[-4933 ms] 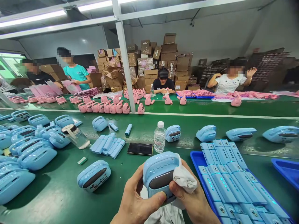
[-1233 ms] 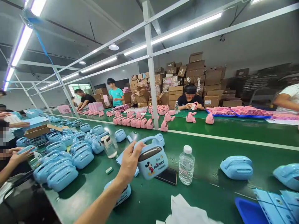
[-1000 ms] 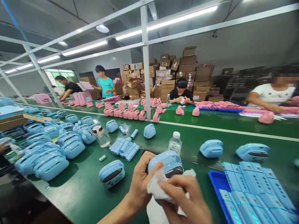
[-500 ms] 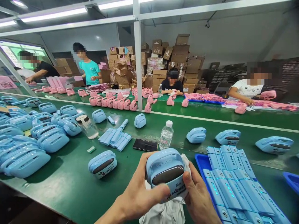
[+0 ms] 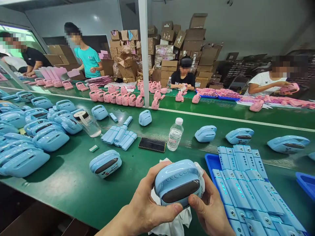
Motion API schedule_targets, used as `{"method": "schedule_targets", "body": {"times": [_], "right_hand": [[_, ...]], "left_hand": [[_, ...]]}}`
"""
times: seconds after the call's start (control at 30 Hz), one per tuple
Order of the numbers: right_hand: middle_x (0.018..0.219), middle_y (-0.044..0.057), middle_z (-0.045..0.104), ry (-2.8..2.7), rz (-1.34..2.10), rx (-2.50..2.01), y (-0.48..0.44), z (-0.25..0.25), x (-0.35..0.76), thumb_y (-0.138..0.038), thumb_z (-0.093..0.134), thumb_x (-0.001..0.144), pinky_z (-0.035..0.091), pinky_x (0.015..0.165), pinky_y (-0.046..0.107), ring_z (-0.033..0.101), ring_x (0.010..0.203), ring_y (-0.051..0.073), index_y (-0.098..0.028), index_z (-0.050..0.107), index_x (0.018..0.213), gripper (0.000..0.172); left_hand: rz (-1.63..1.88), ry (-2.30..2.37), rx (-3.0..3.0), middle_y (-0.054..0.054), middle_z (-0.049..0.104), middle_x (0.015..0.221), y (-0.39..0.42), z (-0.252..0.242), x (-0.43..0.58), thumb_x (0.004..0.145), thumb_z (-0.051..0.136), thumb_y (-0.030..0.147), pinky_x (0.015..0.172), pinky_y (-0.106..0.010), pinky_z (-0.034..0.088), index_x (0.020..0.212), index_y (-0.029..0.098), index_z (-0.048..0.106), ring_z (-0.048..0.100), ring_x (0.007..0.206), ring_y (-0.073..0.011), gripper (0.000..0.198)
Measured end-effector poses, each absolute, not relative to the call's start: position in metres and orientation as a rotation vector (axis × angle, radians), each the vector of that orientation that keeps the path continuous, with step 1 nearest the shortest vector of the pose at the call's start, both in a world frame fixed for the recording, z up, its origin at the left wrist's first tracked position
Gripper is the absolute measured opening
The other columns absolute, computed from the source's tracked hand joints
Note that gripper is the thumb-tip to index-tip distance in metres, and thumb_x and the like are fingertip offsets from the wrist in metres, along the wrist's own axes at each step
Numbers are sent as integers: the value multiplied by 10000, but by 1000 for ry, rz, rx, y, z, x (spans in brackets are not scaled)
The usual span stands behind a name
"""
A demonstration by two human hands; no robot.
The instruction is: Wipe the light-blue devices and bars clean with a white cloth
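Note:
A light blue portable speaker (image 5: 180, 191) with a top handle, a row of round buttons and a dark oval window is held up between both my hands. My left hand (image 5: 147, 200) grips its left end, thumb along the lower front. On the opposite end, my right hand (image 5: 209, 201) is closed round the speaker and a white cloth (image 5: 178, 221), its thumb at the front's lower right. The cloth hangs below and behind the speaker. To the left, another blue speaker (image 5: 105, 164) with a printed front stands on the green table (image 5: 71, 193).
Blue housings (image 5: 51, 136) crowd the left side. A jar (image 5: 88, 124), blue strips (image 5: 119, 136), a phone (image 5: 152, 144) and a water bottle (image 5: 175, 135) lie ahead. At right, a blue tray (image 5: 210, 160) holds stacked panels. Across the table, several people work among pink housings (image 5: 118, 98).
The view has tilted down and shifted slightly. The held speaker has turned, with its dark window showing wider. My left thumb has slid along its lower front; my right thumb has moved inward.

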State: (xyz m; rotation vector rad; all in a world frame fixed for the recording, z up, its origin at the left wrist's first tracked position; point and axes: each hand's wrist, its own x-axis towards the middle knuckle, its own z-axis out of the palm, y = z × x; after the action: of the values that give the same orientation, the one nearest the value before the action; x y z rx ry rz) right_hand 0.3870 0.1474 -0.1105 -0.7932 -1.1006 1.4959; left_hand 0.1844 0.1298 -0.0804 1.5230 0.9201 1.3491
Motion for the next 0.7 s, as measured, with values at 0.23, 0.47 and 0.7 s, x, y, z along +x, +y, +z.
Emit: {"method": "schedule_targets", "body": {"times": [0.23,0.47,0.7], "right_hand": [[1314,66,697,-1152,1523,-768,157,-109,387,-490,910,803,579,896,328,695,1067,260,-344,521,1493,805],[1345,88,698,-1025,1584,-766,152,-106,382,-566,935,730,577,931,395,664,1202,342,-333,596,1409,794],[1346,93,703,-943,1625,-760,151,-111,383,-533,935,741,592,953,416,649,1248,356,-329,590,1419,788]], "left_hand": [[1225,806,1412,77,660,1375,128,-78,180,842,834,220,1018,-263,554,1499,556,347,682,1185,-169,884],[1100,844,1441,-26,518,1586,130,-56,164,1057,476,548,1217,-378,370,1505,355,535,482,1448,-289,491],[1083,817,1382,-17,574,1505,132,-55,171,965,681,525,1183,-355,400,1505,360,530,509,1408,-294,584]]}}
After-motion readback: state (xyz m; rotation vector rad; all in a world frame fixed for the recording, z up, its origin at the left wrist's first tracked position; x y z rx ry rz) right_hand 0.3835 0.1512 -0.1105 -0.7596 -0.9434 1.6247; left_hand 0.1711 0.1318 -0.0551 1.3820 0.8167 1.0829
